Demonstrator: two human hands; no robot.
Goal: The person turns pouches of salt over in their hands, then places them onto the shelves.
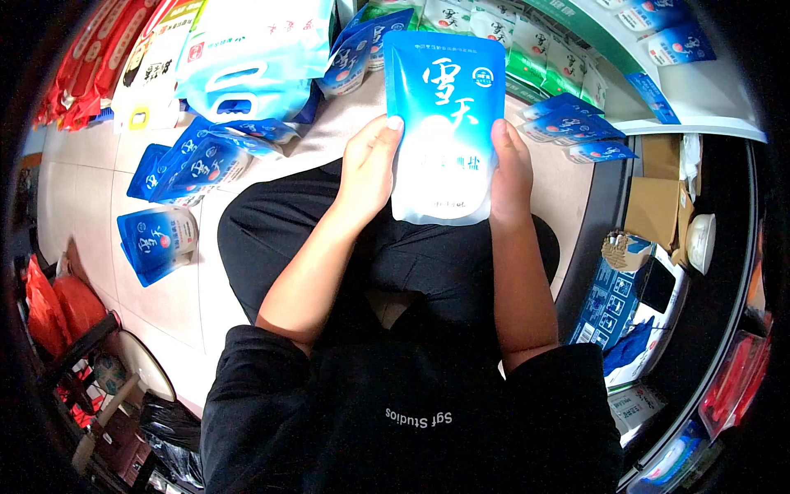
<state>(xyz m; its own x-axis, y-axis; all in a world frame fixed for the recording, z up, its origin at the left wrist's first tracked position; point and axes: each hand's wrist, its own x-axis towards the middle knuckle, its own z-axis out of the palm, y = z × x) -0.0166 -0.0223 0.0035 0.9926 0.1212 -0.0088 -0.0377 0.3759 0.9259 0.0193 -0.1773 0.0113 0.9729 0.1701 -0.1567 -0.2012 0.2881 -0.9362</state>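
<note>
A blue-and-white bag of salt (445,136) is held upright between my two hands, its printed front toward me. My left hand (372,165) grips its left edge, thumb on the front. On the right edge, my right hand (511,169) holds it the same way, the fingers behind it mostly hidden. Similar salt bags (202,165) lie in an overlapping group on the floor to the left, with a smaller stack (156,239) nearer me. More salt bags (568,128) lie fanned out to the right of my right hand.
Large light-blue packs with handles (255,66) stand ahead on the left, beside red packages (103,58). Green-and-white bags (535,49) line a shelf ahead. To the right are a shelf edge (691,128) and cardboard boxes (654,210). A black plastic bag (171,432) lies at lower left.
</note>
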